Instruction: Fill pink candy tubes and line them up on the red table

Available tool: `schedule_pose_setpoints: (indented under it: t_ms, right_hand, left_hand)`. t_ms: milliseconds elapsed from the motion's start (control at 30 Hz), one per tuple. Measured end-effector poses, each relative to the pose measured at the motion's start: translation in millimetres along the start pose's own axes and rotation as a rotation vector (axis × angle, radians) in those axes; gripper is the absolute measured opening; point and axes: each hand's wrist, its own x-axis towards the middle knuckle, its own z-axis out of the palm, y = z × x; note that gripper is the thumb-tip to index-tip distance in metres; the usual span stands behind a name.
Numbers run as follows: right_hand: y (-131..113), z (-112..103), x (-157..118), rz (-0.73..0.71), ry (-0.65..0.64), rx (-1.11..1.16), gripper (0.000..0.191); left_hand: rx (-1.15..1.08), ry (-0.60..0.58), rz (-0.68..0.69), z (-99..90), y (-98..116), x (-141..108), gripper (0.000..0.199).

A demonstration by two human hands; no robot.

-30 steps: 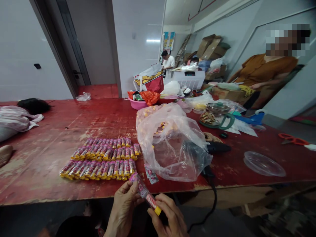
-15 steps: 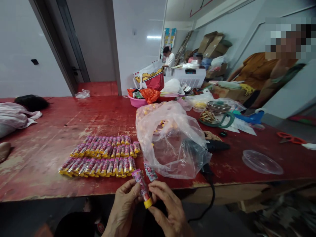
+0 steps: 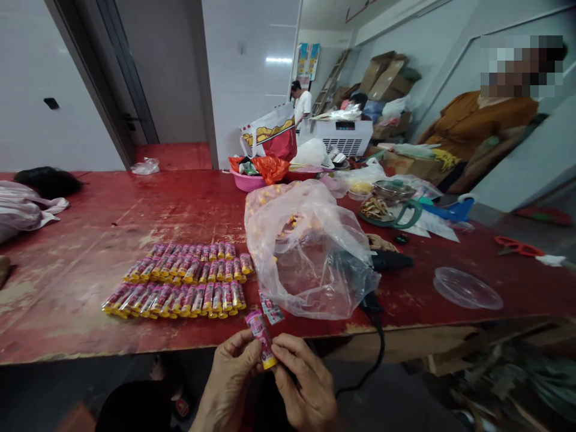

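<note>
Between my two hands is a small pink-labelled tube (image 3: 258, 327) with a yellow end, tilted, just off the table's front edge. My left hand (image 3: 234, 372) pinches it from the left, thumb across its side. My right hand (image 3: 303, 375) grips its lower part from the right with thumb and fingers. Just beyond the tube lies a small sheet of printed stickers or labels (image 3: 271, 309). Rows of matching tubes (image 3: 180, 300) lie stacked on the table to the left. A clear plastic bag (image 3: 310, 282) with more yellow-ended pieces inside stands open behind the hands.
The red table (image 3: 81, 288) stretches across the view. A dark heat-gun-like tool (image 3: 391, 260) with a cord lies right of the bag. Farther right are a clear plastic lid (image 3: 468, 288) and red-handled scissors (image 3: 517, 245). A pink basin (image 3: 247, 180) sits behind. A person in orange (image 3: 486, 129) stands at right.
The tube has turned a little in my fingers and its yellow end is slightly higher. My right fingers have closed in around its lower part. The person at right has lowered an arm.
</note>
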Motion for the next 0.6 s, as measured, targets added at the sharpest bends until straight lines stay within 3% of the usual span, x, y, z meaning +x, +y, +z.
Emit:
schedule_pose_setpoints:
  t_ms: [267,600]
  right_hand:
    - [-0.8,3.8,-3.8,-0.025,0.128,-0.083,0.031]
    - [8.3,3.2,-10.9,-0.102,0.114,-0.246,0.025]
  left_hand:
    - [0.034,0.027,-0.019,6.5,-2.7,-0.5,0.040]
    - [0.012,0.061,-0.020,6.0,-7.6,0.5,0.034]
